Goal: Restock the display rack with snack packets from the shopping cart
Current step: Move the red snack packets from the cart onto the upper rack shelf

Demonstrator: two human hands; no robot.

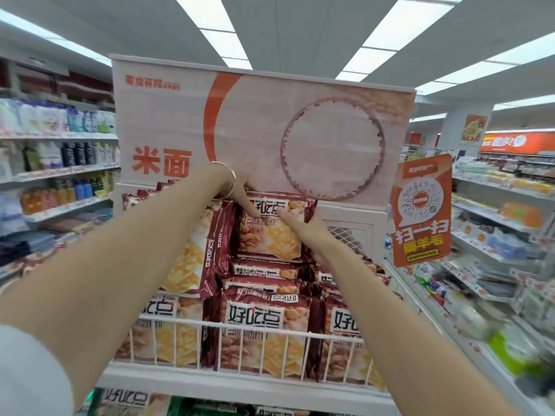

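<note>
Red packet [267, 239] gripped by right hand [296, 225], straight-fingered left hand [244, 199] pressing it, banner [270, 130] overhanging

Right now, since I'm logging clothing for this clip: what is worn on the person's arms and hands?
No gloves on the left hand or right hand, and both forearms are bare. A thin bangle circles the left wrist. A white sleeve shows on the left upper arm; none shows on the right.
</note>
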